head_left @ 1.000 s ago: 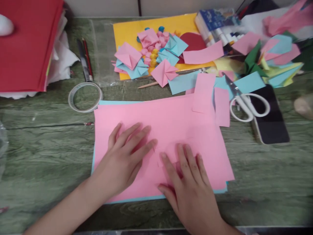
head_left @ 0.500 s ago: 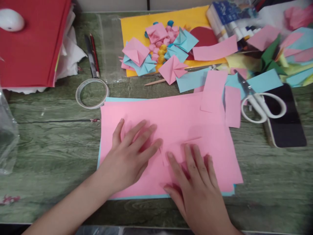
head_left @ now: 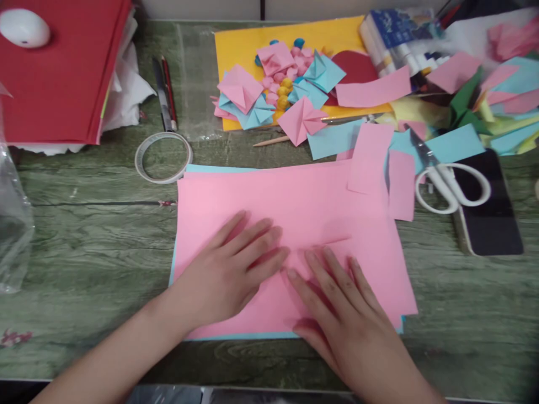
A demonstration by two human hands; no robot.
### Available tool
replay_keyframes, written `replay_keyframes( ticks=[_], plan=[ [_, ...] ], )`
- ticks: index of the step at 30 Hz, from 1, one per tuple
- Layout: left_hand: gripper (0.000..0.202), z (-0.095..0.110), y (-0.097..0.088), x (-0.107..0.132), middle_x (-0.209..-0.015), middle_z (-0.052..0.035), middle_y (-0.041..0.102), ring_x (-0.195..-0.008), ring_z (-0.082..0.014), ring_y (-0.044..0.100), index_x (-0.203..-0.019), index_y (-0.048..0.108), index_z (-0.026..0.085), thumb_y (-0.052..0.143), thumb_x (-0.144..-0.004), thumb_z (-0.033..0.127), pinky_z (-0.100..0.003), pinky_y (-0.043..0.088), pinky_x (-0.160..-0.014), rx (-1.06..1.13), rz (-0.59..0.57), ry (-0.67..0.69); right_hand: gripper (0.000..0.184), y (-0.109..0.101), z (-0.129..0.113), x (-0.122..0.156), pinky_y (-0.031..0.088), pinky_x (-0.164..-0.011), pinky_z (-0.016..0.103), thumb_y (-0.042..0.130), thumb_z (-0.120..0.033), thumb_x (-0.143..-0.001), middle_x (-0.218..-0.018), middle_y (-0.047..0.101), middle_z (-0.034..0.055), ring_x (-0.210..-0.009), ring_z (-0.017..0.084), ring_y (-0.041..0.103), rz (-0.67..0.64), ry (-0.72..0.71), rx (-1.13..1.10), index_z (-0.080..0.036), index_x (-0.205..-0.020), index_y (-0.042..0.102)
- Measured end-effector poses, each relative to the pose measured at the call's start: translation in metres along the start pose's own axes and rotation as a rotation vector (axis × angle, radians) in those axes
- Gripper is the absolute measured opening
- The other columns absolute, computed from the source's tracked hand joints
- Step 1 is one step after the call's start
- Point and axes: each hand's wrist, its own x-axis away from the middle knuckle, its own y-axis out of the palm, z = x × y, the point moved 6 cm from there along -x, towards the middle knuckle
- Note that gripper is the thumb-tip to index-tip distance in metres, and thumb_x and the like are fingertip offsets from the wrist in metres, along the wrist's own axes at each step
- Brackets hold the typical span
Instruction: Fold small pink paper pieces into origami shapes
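Observation:
My left hand rests on a stack of pink paper sheets, fingers stretched out. Close beside it, my right hand lies palm down with its fingers spread over the same stack. Just past its fingertips shows the thin edge of a smaller pink paper piece, mostly covered and hard to tell from the sheet below. Light blue paper peeks out under the pink at the back. Two cut pink strips, one a rectangle, lie at the stack's right back corner.
White-handled scissors lie partly across a phone on the right. A tape roll stands near the stack's back left corner. Behind are folded pink paper pieces, a yellow sheet and paper scraps. Red sheets lie back left.
Both hands have slid slightly over the pink paper, the left one to the right and its fingers closer together. The camera view has shifted a little.

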Motion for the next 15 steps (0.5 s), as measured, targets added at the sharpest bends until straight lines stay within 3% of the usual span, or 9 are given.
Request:
replay_keyframes(
  ticks=[8,15],
  plan=[
    [0.042,-0.0021,-0.0057,-0.0036,-0.144,-0.0043,0.041,-0.138,-0.0236,0.023,-0.129,0.048,0.020,0.043,-0.087,0.017,-0.052,0.014,-0.114,0.135,-0.023,-0.019,0.063,0.0022,0.0004,0.0059,0.020,-0.108,0.056,0.053,-0.040,-0.086,-0.144,0.038,0.0141,-0.138,0.034,0.019,-0.005,-0.033,0.031,-0.018,-0.141,0.033],
    [0.047,-0.0019,-0.0026,-0.0051,-0.140,-0.0034,0.046,-0.136,-0.0221,0.029,-0.134,0.043,0.021,0.043,-0.087,0.015,-0.054,0.009,-0.114,0.132,-0.015,-0.002,0.062,0.0002,0.0019,0.0074,0.020,-0.107,0.057,0.053,-0.041,-0.086,-0.146,0.035,0.0142,-0.137,0.034,0.019,-0.013,-0.058,0.025,-0.018,-0.140,0.034]
  ],
)
